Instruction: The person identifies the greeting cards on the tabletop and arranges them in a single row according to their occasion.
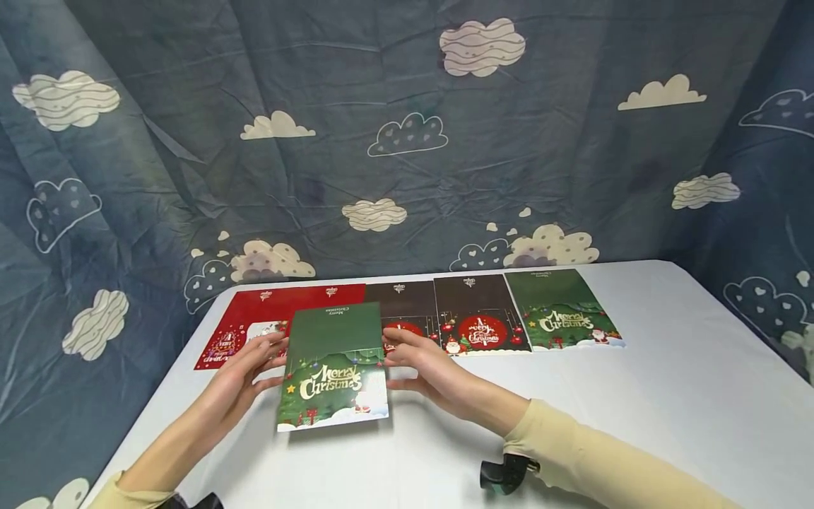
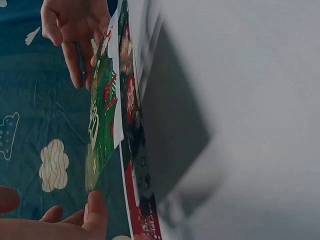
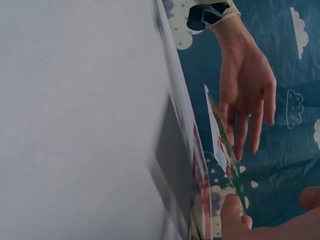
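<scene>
A green Christmas card (image 1: 333, 367) with gold "Merry Christmas" lettering and a Santa is held up over the white table, tilted, its shadow falling below. My left hand (image 1: 244, 371) holds its left edge with the fingertips. On the opposite edge are the fingertips of my right hand (image 1: 432, 371). The left wrist view shows the left thumb (image 2: 95, 212) right at a lower corner of the card. In the right wrist view, the right thumb (image 3: 231, 215) is likewise at the card's edge, and the left hand (image 3: 247, 82) appears beyond with extended fingers.
Behind the held card, a row of cards lies along the table's back: red cards (image 1: 244, 307) at left, partly covered, dark brown cards (image 1: 480, 297) in the middle, another green card (image 1: 559, 290) at right. A dark cloud-patterned curtain (image 1: 407, 177) hangs behind the white table (image 1: 668, 367).
</scene>
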Available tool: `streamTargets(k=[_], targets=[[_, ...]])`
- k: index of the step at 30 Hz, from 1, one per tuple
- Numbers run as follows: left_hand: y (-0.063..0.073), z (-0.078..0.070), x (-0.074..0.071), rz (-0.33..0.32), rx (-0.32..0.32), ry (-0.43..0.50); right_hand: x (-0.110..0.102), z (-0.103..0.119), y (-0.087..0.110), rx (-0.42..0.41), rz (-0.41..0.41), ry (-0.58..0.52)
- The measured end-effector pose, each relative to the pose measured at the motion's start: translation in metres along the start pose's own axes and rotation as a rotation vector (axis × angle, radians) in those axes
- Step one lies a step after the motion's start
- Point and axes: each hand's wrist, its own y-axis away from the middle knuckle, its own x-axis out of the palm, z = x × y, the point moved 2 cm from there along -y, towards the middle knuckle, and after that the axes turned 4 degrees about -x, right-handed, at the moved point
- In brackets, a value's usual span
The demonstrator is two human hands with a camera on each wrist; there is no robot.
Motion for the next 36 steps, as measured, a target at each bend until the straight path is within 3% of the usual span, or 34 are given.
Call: streamTargets(k=[7, 18, 30, 36], targets=[[-0.011, -0.014, 0.015, 0.055, -0.021, 0.015, -0.016, 0.005, 0.007, -0.013, -0.033, 0.022], [-0.022, -0.018, 0.030, 0.127, -0.035, 0.102, -0.041, 0.014, 0.019, -0.028, -0.053, 0.033], [-0.040, -0.017, 0.052, 0.165, -0.011, 0.143, -0.068, 0.017, 0.030, -0.040, -0.084, 0.084], [-0.046, -0.016, 0.065, 0.158, -0.036, 0.154, -0.078, 0.019, 0.035, -0.033, -0.107, 0.108]])
